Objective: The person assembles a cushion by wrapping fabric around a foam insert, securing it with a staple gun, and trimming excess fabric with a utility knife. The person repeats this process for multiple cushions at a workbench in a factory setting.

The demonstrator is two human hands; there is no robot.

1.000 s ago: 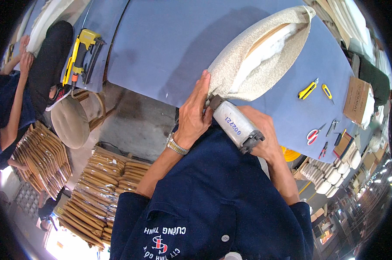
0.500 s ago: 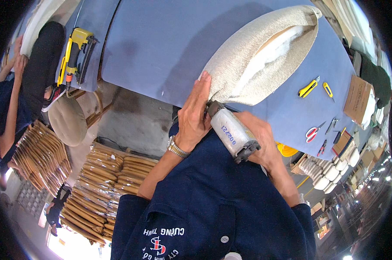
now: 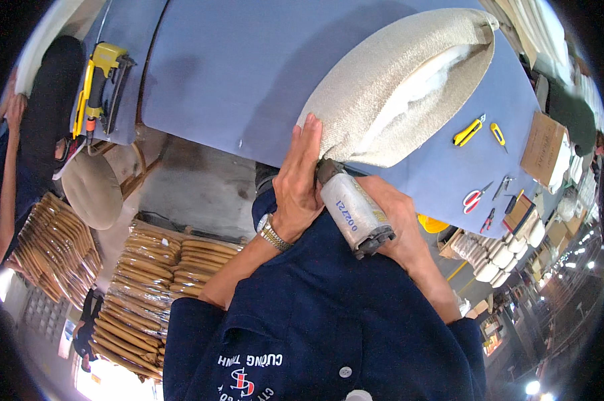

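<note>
A beige fabric-covered cushion (image 3: 345,87) stands tilted at the blue table's near edge, with white stuffing (image 3: 415,93) showing in its open side. My left hand (image 3: 299,177) is closed on the cushion's near end, its fingertips pressed against the fabric. Wrapped around a grey staple gun (image 3: 355,214), my right hand (image 3: 392,207) is partly hidden behind the tool's body. The dark nose of the gun meets the cushion's lower corner, close beside my left hand; the exact contact point is hidden.
On the blue table (image 3: 215,73) lie yellow-handled cutters (image 3: 469,131), a yellow utility knife (image 3: 498,134) and red-handled scissors (image 3: 474,199). A yellow staple gun (image 3: 103,83) rests at the left. Beyond are a cardboard box (image 3: 544,148), a round padded seat (image 3: 91,187), wrapped stacks (image 3: 138,287) and a co-worker's arm (image 3: 9,174).
The view has shifted slightly, so the surroundings sit further left. The cushion's near end and the staple gun have moved a little left; both hands keep their grip.
</note>
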